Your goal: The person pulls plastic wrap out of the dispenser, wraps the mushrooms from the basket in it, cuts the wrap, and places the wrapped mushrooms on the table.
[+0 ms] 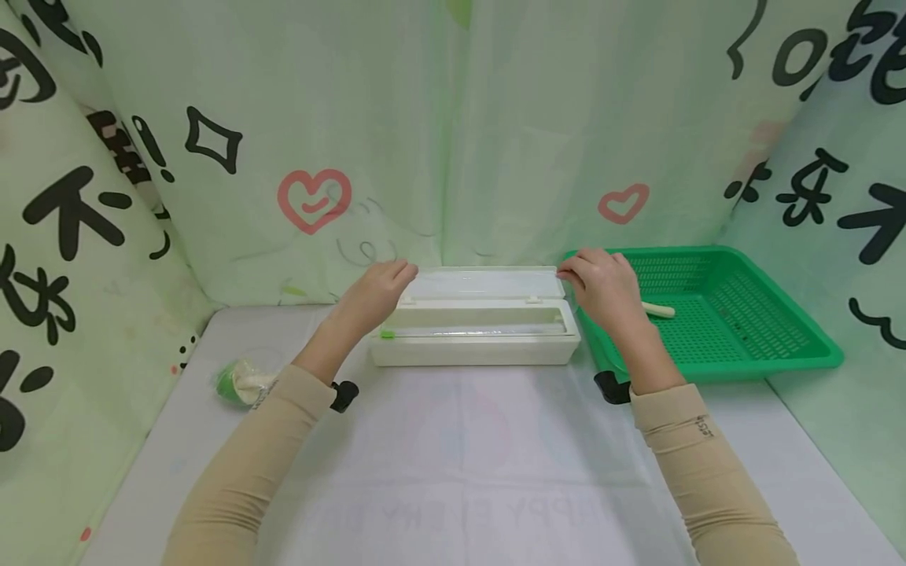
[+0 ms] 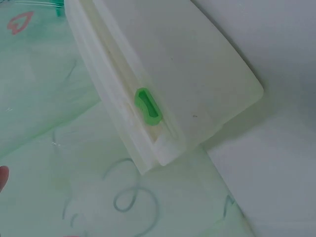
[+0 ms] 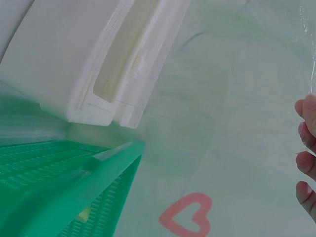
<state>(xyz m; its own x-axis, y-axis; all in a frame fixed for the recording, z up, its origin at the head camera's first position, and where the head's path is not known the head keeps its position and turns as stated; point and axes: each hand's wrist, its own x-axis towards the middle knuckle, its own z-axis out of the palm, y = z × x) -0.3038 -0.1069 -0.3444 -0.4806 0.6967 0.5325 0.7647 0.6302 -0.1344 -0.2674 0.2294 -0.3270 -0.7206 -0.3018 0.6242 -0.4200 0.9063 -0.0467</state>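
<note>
A white cling film dispenser point(image 1: 474, 351) stands on the table with its clear lid point(image 1: 488, 283) raised at the back. A green slider point(image 2: 148, 106) sits near one end of its long slot. My left hand point(image 1: 377, 296) is raised at the lid's left end, fingers curled, pinching the clear film; only a fingertip shows at the left wrist view's edge. At the lid's right end, my right hand point(image 1: 605, 287) pinches thin, glinting cling film point(image 3: 312, 59) between thumb and fingertips. The film is nearly invisible against the curtain.
A green plastic basket point(image 1: 786, 314) stands right of the dispenser, with a pale stick-like thing point(image 1: 658, 310) in it. On the left of the table lies a green and white bundle point(image 1: 244, 383), partly behind the left forearm. Printed curtains point(image 1: 524, 157) enclose the back and sides.
</note>
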